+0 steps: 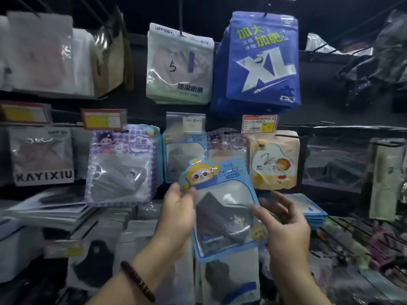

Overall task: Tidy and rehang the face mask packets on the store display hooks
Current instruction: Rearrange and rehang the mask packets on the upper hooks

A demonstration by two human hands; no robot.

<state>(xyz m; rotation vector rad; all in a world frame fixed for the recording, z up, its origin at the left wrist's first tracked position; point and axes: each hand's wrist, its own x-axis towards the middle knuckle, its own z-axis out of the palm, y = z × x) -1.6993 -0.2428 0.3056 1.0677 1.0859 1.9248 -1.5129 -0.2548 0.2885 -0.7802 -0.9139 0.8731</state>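
Observation:
I hold a light-blue cartoon face mask packet [222, 208] with a dark mask inside, tilted, in front of the display. My left hand [176, 213] grips its left edge, thumb on the front near the yellow cartoon head. My right hand [284, 225] pinches its right edge with the thumb in front and the fingers spread behind. Just above it hang matching blue packets [184, 155] on a hook, beside purple checked packets [120, 166] on the left and more purple packets [226, 144] behind.
Upper hooks carry a pale green packet stack [179, 64] and blue XL packets [259, 60]. A cream cartoon packet [274, 159] hangs at right under a red price tag [258, 124]. A KAYIXIU packet [41, 155] hangs at left. Lower bins hold more packets [229, 280]. Blue packets lie stacked [312, 212] at right.

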